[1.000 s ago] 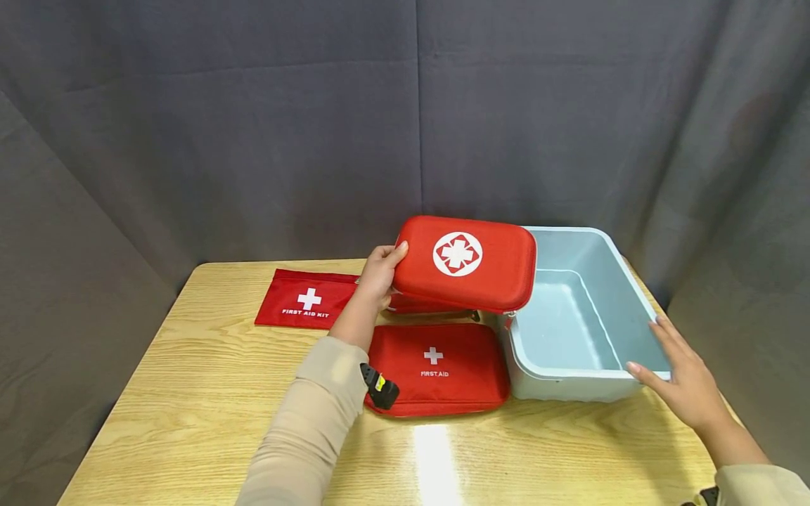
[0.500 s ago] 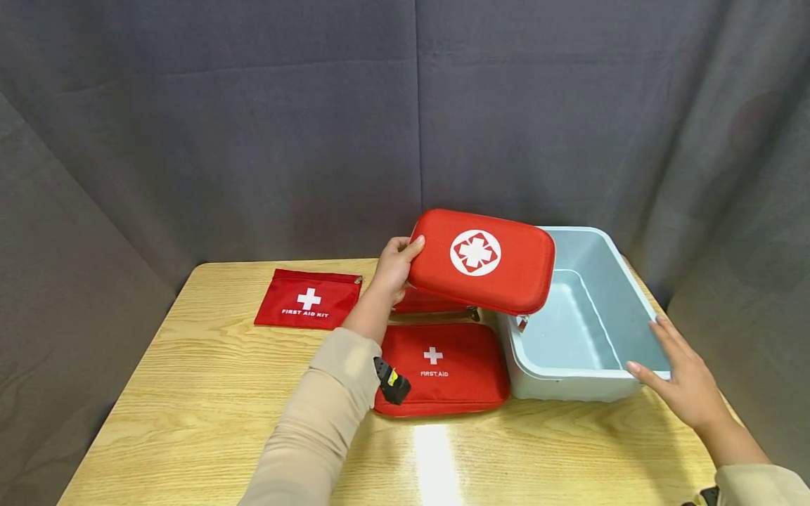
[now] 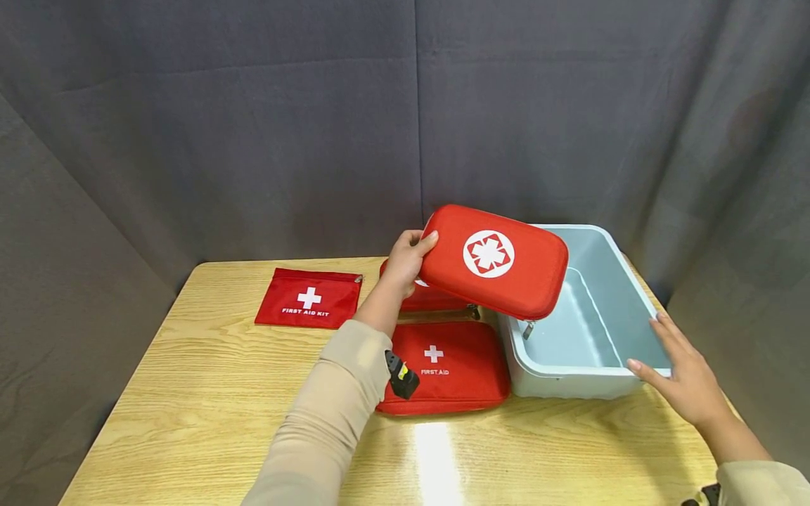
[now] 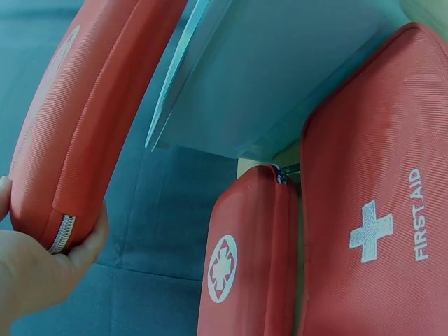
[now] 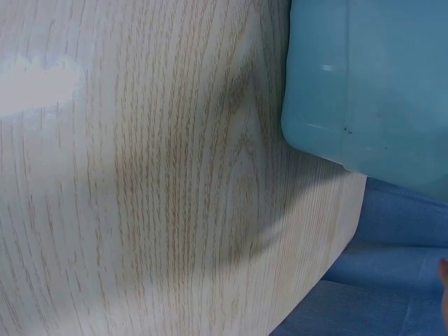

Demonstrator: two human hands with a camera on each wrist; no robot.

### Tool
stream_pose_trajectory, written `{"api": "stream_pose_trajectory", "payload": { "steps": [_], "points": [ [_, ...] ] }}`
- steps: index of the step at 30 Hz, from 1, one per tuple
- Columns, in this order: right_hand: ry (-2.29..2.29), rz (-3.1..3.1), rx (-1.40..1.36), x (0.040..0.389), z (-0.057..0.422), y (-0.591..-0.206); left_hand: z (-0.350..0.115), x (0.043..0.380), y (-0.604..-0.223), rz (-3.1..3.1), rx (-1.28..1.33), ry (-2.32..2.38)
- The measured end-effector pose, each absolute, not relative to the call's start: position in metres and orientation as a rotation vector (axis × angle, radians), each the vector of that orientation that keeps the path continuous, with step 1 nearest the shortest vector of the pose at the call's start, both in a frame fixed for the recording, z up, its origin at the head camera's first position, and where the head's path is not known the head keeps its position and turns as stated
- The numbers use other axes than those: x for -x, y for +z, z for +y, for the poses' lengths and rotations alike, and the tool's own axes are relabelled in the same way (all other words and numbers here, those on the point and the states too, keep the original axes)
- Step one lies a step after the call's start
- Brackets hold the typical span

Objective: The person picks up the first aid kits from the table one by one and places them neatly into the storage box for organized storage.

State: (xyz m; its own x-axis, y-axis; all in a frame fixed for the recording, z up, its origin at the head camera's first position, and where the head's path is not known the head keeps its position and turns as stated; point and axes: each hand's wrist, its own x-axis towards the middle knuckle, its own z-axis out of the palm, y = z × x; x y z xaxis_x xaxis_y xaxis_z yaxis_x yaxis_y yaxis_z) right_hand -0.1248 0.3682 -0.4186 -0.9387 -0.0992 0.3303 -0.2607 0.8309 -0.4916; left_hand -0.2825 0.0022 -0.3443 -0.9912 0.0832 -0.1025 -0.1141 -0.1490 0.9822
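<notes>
My left hand (image 3: 406, 263) grips the left end of a red hard first aid case (image 3: 493, 261), thumb on top and fingers beneath. The case is tilted in the air, its right end overlapping the left rim of a pale blue bin (image 3: 595, 316) in the head view. In the left wrist view the case's zipper end (image 4: 63, 231) sits in the palm. My right hand (image 3: 690, 379) rests with spread fingers at the bin's front right corner; in the right wrist view only a sliver of it shows at the right edge. No items show in the visible part of the bin.
Below the held case lie a second red hard case (image 4: 238, 259) and a soft red first aid bag (image 3: 443, 390). A flat red zip pouch (image 3: 310, 299) lies further left on the wooden table (image 3: 190, 393). A grey curtain (image 3: 304, 154) hangs behind.
My left hand has carried the red case to the right, further over the bin, and its right end has dipped lower. The right hand has stayed at the bin's corner.
</notes>
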Motion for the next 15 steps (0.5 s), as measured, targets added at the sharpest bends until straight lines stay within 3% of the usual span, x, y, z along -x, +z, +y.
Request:
{"api": "stream_pose_trajectory", "payload": {
  "steps": [15],
  "points": [
    [0.785, -2.728, -0.268, 0.127, 0.369, -0.420, 0.019, 0.284, -0.340, 1.917, 0.020, 2.288]
  ]
}}
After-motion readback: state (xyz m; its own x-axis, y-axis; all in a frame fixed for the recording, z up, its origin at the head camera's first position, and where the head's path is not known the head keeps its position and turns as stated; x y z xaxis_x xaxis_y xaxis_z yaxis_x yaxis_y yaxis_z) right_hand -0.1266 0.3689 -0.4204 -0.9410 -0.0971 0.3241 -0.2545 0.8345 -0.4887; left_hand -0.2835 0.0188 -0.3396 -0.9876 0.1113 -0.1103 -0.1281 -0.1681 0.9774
